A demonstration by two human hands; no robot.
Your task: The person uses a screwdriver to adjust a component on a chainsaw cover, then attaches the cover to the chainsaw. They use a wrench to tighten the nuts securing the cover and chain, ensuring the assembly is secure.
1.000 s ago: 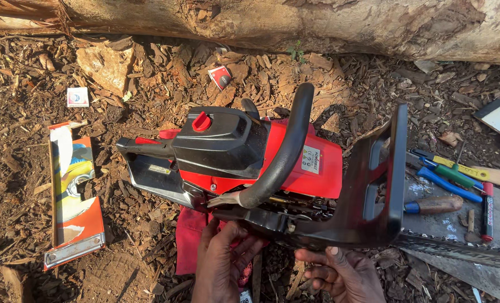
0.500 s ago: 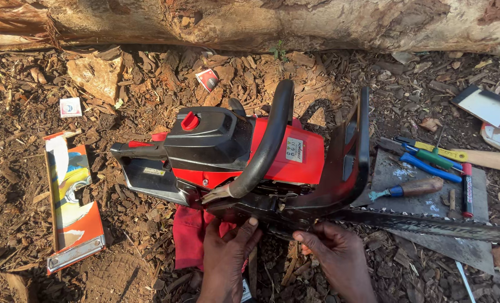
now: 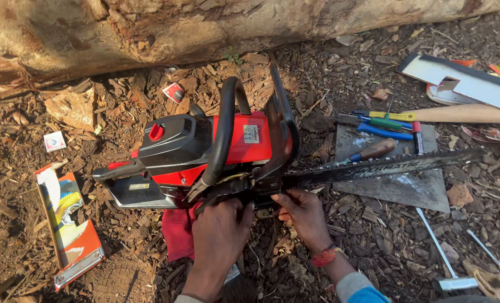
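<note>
A red and black chainsaw (image 3: 205, 151) lies on bark-strewn ground, its guide bar (image 3: 384, 165) with chain pointing right. My left hand (image 3: 220, 233) grips the lower side of the saw body under the black loop handle (image 3: 225, 132). At the base of the bar, just below the hand guard (image 3: 283, 126), my right hand (image 3: 300, 213) presses against the saw, fingers curled on its underside. A red cloth (image 3: 178, 231) lies beneath the saw.
A big log (image 3: 205, 28) runs along the top. Right of the saw, screwdrivers (image 3: 384, 126) and a file lie on a grey plate (image 3: 398, 188). A wooden handle (image 3: 469, 114), white cardboard (image 3: 463, 81), an orange carton (image 3: 70, 224) at left, a thin metal wrench (image 3: 438, 252).
The view has shifted, so the saw now sits centred and the whole bar shows. Both hands have moved up from below the saw onto its underside.
</note>
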